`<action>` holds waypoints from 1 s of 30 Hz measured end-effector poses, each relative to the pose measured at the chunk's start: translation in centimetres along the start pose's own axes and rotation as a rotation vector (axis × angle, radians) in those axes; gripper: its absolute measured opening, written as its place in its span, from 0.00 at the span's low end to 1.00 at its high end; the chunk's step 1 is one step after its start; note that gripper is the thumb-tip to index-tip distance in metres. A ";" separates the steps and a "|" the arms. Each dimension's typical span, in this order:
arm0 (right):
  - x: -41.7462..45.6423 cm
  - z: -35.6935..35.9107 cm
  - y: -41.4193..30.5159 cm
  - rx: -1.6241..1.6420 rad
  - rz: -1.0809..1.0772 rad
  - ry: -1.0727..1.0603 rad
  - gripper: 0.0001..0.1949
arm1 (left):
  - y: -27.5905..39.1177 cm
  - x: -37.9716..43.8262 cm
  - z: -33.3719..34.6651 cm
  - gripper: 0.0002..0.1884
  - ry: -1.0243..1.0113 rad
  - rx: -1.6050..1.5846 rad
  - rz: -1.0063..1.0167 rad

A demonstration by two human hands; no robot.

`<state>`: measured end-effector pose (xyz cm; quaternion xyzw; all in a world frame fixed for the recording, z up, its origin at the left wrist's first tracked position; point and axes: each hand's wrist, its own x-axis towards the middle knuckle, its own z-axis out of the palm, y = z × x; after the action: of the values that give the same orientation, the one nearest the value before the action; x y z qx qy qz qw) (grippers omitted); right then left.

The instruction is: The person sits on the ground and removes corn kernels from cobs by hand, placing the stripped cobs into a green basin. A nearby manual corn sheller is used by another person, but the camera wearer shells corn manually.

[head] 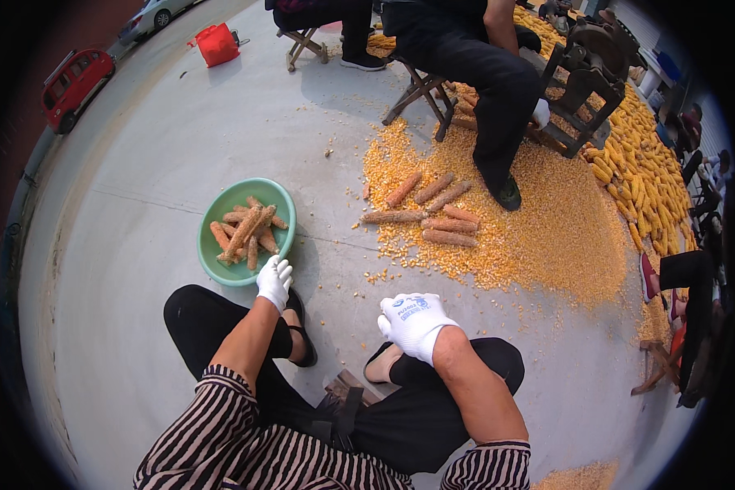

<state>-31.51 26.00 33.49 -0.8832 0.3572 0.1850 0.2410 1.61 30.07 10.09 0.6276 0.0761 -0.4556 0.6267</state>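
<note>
My left hand (274,283), in a white knit glove, is at the near right rim of a green plastic basin (207,260). It overlaps the rim in the picture, but whether it grips it is not plain. Several shelled corn cobs (245,234) lie heaped in the basin. In a matching glove that bears printing, my right hand (413,321) is above my right foot, with its back towards me and its fingers curled under. Its palm is hidden, so any held thing is out of sight. Beyond it, bare cobs (449,225) rest on loose corn kernels (527,245).
A person in dark trousers (459,73) sits on a folding wooden stool (419,92) beside a dark machine (588,79). Unshelled ears (649,177) are piled at right. Another seated person's leg (686,269) is nearer. A red bag (217,45) and red vehicle (76,89) are at upper left.
</note>
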 end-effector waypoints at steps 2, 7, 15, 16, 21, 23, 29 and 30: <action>-0.5 -0.1 -0.3 -0.006 -0.036 0.043 0.14 | -2.7 -2.0 1.7 0.21 -0.096 0.131 -0.012; -1.8 -1.3 -1.3 0.008 -0.151 0.123 0.11 | -6.1 -3.9 7.4 0.21 -0.430 0.586 0.070; -2.8 -1.5 0.0 0.062 -0.222 0.220 0.17 | -6.8 -1.6 21.7 0.39 -0.462 1.578 1.015; -2.9 -1.8 0.6 0.066 -0.232 0.226 0.19 | -7.1 -1.1 23.1 0.38 -0.478 1.561 1.136; -2.8 -2.6 2.9 0.112 -0.131 0.120 0.21 | -8.3 3.2 28.2 0.36 -0.399 1.828 1.272; -2.7 -2.3 3.3 0.102 -0.151 0.144 0.22 | -8.8 5.1 28.3 0.35 -0.249 1.964 1.273; -1.5 -1.8 4.7 0.092 -0.223 0.277 0.19 | -9.3 4.7 26.9 0.24 -0.426 2.077 0.964; -1.5 -1.9 4.7 0.087 -0.226 0.260 0.19 | -9.5 4.3 25.5 0.21 -0.468 1.912 1.032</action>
<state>-35.60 22.79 34.40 -0.9230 0.2914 0.0252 0.2502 -14.39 8.15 5.47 0.7073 -0.6969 -0.1182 -0.0018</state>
